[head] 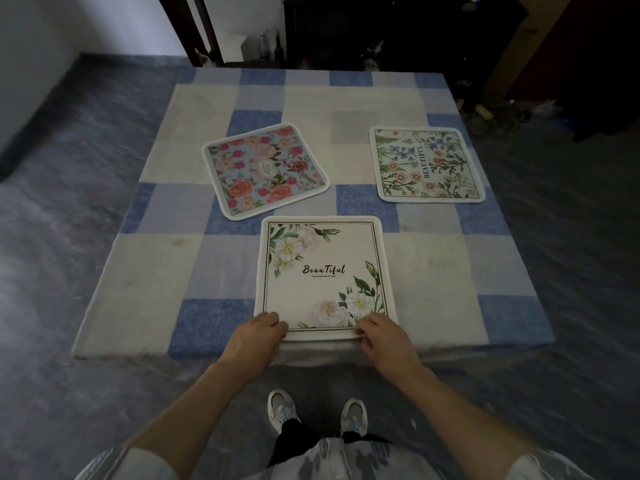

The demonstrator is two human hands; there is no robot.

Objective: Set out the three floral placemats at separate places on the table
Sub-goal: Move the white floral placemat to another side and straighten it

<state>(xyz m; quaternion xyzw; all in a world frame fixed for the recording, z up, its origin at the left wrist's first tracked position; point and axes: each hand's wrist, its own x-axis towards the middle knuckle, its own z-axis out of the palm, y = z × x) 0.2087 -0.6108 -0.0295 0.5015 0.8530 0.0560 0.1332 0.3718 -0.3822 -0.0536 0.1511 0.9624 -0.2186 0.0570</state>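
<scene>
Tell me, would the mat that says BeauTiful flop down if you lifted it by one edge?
Probably floppy: the cream BeauTiful placemat looks like thin fabric with a stitched rim, lying flat. Likely light, since the left hand and right hand pinch only its near edge. It may drag rather than slide on the checked tablecloth.

Dim room, grey floor.
Mottled grey floor; white wall at left; table under blue-and-white checked cloth; dark wooden chair at its far edge; dark cabinet and bottles behind.
</scene>
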